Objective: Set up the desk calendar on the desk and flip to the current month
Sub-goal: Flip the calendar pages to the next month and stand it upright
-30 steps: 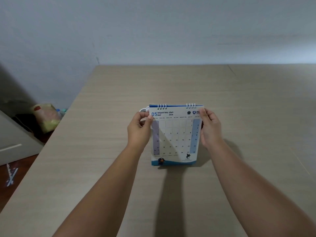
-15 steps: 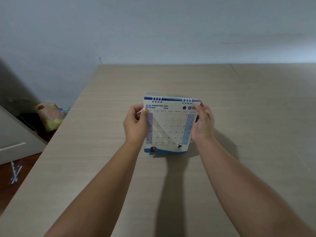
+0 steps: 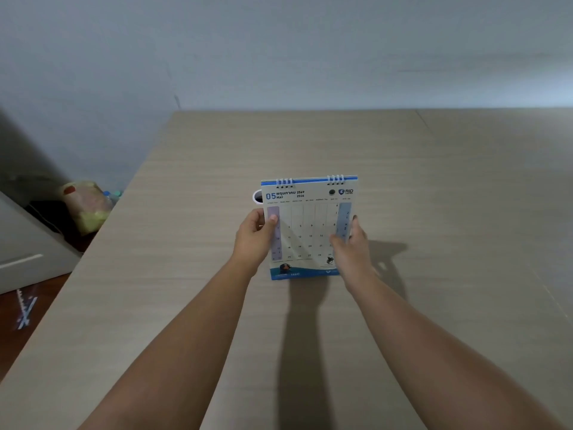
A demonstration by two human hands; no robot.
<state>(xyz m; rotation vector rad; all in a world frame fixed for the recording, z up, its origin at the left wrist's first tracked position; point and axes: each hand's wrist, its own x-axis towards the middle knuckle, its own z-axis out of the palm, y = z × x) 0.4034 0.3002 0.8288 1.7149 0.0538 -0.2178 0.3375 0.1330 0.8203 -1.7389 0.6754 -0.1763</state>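
Note:
A spiral-bound desk calendar (image 3: 307, 231) stands upright on the wooden desk (image 3: 434, 197), its front page showing "05 MAY 2026" with a blue band along the bottom. My left hand (image 3: 255, 237) pinches its left edge, thumb on the purple column. My right hand (image 3: 352, 246) rests against the right edge near the lower corner, fingers around the side. A white loop sticks out behind the calendar's top left corner.
The desk runs back to a pale wall. Off its left edge, lower down, lie a plastic bag (image 3: 85, 206) with yellowish contents, a grey slanted panel (image 3: 28, 252) and a small blue-white item (image 3: 26, 311) on the reddish floor.
The calendar has come down to stand on the desk, a bit straighter. Both hands have slid down from its top corners to its sides, the right one lowest.

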